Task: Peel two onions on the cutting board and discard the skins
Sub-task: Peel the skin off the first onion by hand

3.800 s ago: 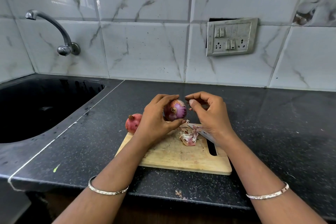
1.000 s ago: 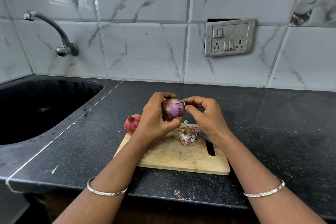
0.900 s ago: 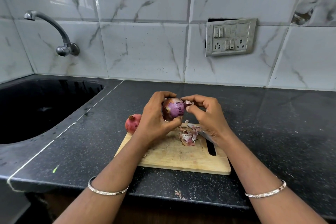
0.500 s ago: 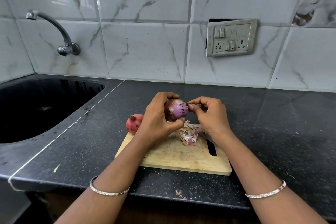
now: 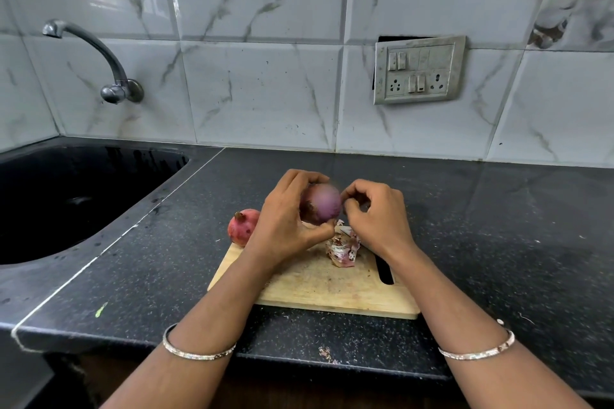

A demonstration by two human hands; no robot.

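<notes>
Purple and blurry, the held onion point(image 5: 320, 207) is mid-frame, just above the wooden cutting board point(image 5: 315, 289). The left hand point(image 5: 285, 226) is wrapped round it with the thumb underneath. The right hand point(image 5: 375, 219) has its fingers curled, tips right up against the onion's right side, and I can't tell if it's pinching any skin. The 2nd onion point(image 5: 242, 226), reddish with its skin on, sits at the board's upper left corner. A pile of skins point(image 5: 342, 247) lies on the board under the hands. Black sink point(image 5: 66, 196) on the left.

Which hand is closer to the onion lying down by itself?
Left. The left hand, gripping the held onion, sits right beside the lying onion, almost touching it. The right hand is farther off, on the held onion's other side.
</notes>
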